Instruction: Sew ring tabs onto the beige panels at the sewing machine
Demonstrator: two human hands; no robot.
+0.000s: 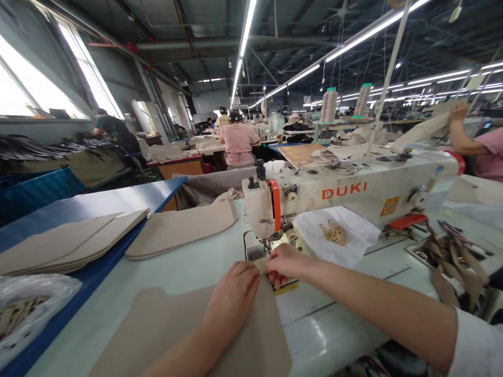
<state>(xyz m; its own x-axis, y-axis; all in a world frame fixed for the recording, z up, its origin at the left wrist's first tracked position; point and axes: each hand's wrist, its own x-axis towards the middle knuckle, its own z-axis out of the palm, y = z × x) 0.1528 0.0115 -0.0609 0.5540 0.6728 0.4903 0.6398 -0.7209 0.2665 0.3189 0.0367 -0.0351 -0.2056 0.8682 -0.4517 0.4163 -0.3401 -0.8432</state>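
Tan cloth (176,319) lies on the worktop (188,259). The right hand (286,262) pinches its far end. The left hand (237,291) rests on top; I can't tell its grip.

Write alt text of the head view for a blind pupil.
At a DUKI sewing machine, the left hand rests on a beige panel while the right hand touches its far end. Left: stacked panels; right: golden pieces on white sheeting.

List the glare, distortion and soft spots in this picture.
Head view: windows at left blown out white; ceiling tubes glaring; pale sheen on the blue table; wide-angle stretch toward the edges; distant worker in pink soft; weave of the beige panel unresolved.
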